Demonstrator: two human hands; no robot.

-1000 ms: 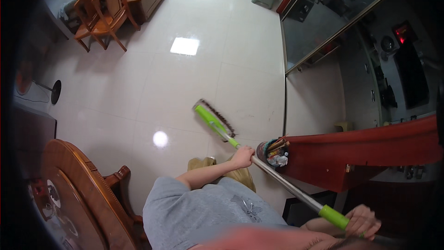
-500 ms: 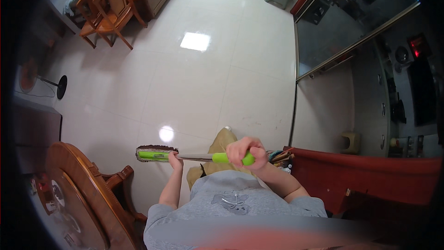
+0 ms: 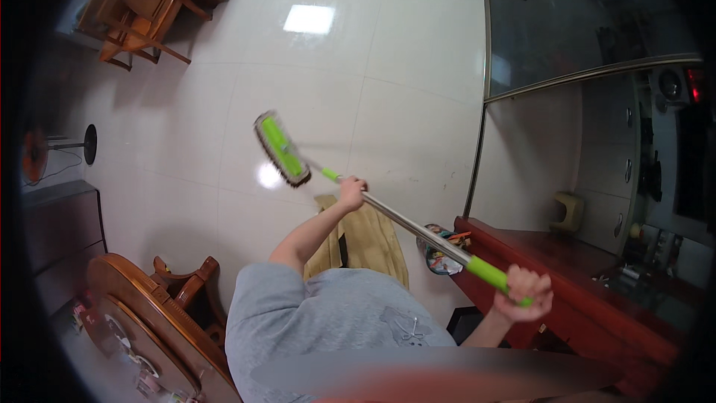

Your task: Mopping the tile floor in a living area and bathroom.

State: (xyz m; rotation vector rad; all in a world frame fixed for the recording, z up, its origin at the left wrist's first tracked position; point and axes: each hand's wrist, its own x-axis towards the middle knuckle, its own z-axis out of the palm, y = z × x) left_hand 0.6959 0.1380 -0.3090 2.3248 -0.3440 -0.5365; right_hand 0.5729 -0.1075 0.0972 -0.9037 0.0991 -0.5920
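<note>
Broom [image 3: 388, 213]: long metal shaft with green grip sections and a green brush head [image 3: 281, 148] edged with dark bristles. Shaft runs diagonally from the 4 o'clock side of the view up toward centre; brush head sits at the upper end, over the white tiled floor [image 3: 388, 60].

Left hand [image 3: 351, 192]: closed around the shaft just below the brush head, near centre, arm extended.

Right hand [image 3: 524, 292]: closed around the green grip at the lower end of the shaft, at 4 o'clock. Hands are well apart along the shaft.

Surroundings: red cabinet [image 3: 589, 291] at 4 o'clock, just beside the right hand; round wooden table [image 3: 142, 328] at 8 o'clock; wooden chairs [image 3: 142, 15] at 11 o'clock; standing fan [image 3: 45, 153] at 9 o'clock.
</note>
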